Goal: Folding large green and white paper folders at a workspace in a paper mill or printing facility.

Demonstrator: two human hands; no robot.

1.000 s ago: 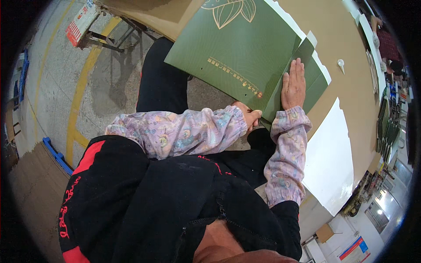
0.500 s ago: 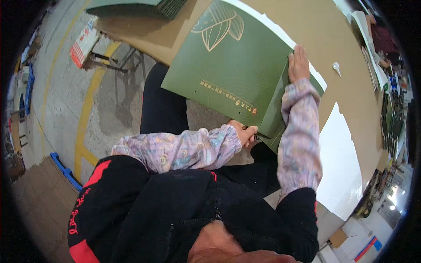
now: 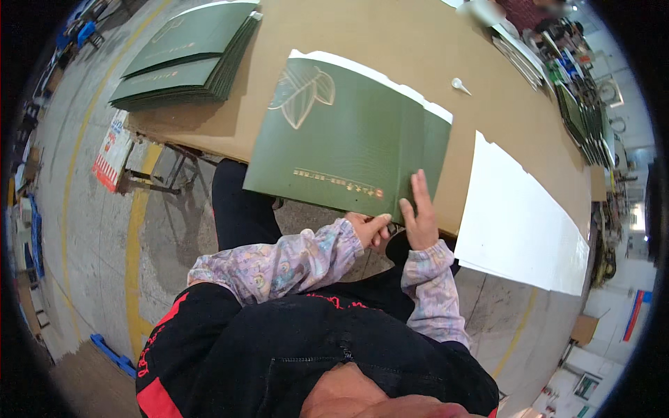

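A flat green paper bag (image 3: 334, 139), printed with a pale leaf drawing and gold lettering, lies over the near edge of the brown table. Its far rim is white and notched, and a fold line runs down its right part. My left hand (image 3: 369, 228) pinches the near edge of the bag, thumb on top. On the bag's lower right corner, just right of the left hand, my right hand (image 3: 421, 217) rests with fingers outstretched. Both forearms wear patterned sleeve covers.
A stack of green folded bags (image 3: 174, 83) sits at the table's far left. White sheets (image 3: 519, 223) overhang the near right edge. A small white nozzle-like piece (image 3: 460, 86) lies on the table (image 3: 390, 35). Farther right are more green pieces (image 3: 585, 122).
My right hand has slid from the far part of the fold down toward the near edge. The folded right flap now lies flatter. The whole view has shifted, showing more of the left stack.
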